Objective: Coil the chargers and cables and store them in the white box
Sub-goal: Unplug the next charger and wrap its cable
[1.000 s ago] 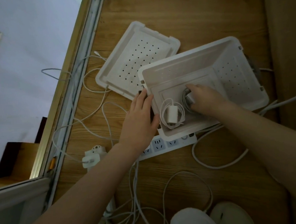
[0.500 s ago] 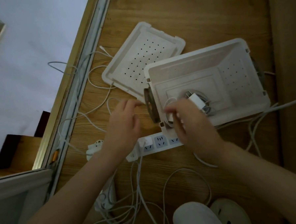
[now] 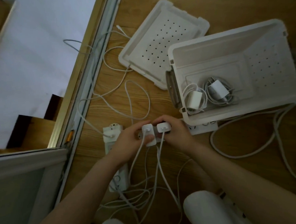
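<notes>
Head view, looking down on a wood-grain floor (image 3: 109, 105). At far left lies a pale, smooth surface (image 3: 29, 49), bounded by a ribbed metal track (image 3: 89, 63) that runs diagonally from the lower left to the top centre. Thin white loose cables (image 3: 138, 98) loop across the boards beside the track, one crossing onto it, and gather into a tangle (image 3: 139, 194) at the bottom between the forearms.

At centre, the left hand (image 3: 128, 142) has its fingers curled round the left charger (image 3: 149, 134), a small white rounded block with a cable leaving its near face. Just beside it, the right hand (image 3: 177, 132) grips the right charger (image 3: 163, 127) in the same way. Both chargers sit on a white power strip (image 3: 201, 128), whose far end passes under the box.

Above centre lies a shallow rectangular lid (image 3: 162, 42), matt white plastic with rows of small square holes, touching the box's left corner. To the right stands the white box (image 3: 209, 57), open, smooth-walled, with perforations in its right wall. Two coiled chargers (image 3: 194, 99) lie side by side on its floor at the near-left end, and the rest of the floor is bare. A thicker white cord (image 3: 240, 155) curves over the floor below the box. Bare boards remain between the hands and the lid.
</notes>
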